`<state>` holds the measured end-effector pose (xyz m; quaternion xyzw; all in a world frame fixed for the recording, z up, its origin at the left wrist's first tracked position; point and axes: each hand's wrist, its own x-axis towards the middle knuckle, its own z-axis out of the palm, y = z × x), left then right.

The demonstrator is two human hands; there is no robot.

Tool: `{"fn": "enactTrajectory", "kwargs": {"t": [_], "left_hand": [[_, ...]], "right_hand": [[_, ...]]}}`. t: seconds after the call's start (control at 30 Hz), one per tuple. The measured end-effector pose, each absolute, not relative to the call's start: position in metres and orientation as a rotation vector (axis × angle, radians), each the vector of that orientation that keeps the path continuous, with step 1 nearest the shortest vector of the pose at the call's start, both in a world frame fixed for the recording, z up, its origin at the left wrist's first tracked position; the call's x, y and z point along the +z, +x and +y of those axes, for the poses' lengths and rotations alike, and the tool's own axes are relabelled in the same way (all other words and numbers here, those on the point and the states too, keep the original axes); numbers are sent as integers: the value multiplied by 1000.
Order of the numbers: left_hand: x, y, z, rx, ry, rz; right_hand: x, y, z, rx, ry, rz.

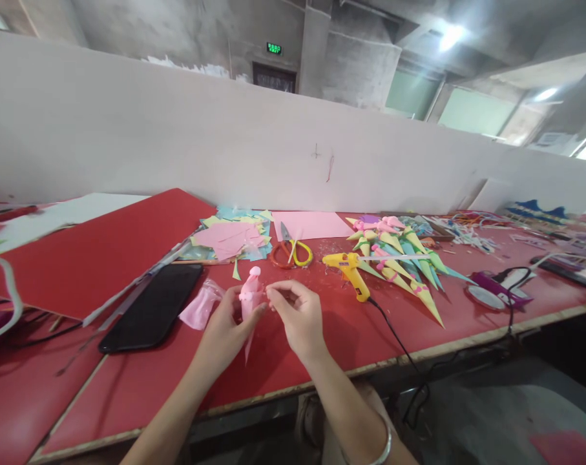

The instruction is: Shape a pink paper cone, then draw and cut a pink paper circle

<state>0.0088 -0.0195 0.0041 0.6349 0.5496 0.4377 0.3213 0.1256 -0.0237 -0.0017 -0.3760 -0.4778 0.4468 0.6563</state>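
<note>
A pink paper cone (251, 300) with a round pink tip on top hangs point down over the red table. My left hand (229, 323) is closed around its middle, thumb in front. My right hand (295, 313) pinches at the cone's right side, fingertips close together; whatever small piece they hold is hidden. Left of the cone lies a crumpled pink translucent piece (203, 303). Beyond my hands are scissors (300, 253) with red and yellow handles. To the right rests a yellow glue gun (353, 274) with a clear stick in its back.
A black phone (152, 309) and red sheet (108, 248) lie left. Paper scraps (234, 237) and a pink sheet (312, 225) sit behind. Finished-looking coloured cones (404, 255) are piled right. The glue gun's cord (394, 332) drops over the table edge. A white partition (225, 148) stands behind.
</note>
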Motion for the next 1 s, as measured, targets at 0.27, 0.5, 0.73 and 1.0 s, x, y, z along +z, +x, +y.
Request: {"fn": "enactTrajectory", "kwargs": {"t": [0.27,0.5,0.73,1.0], "left_hand": [[-4,4,-18,966,1868,1582],[-12,4,-18,817,2198,1769],[-9,8,-17,594,2355,1900],[9,-16,-18,810,2538,2066]], "right_hand": [[-4,127,-21,995,-842,-1091],[-6,127,-19,975,-900,-1057],[-8,127,-17,985,-908,-1152],[-5,126,-21,1041,-882,-1131]]}}
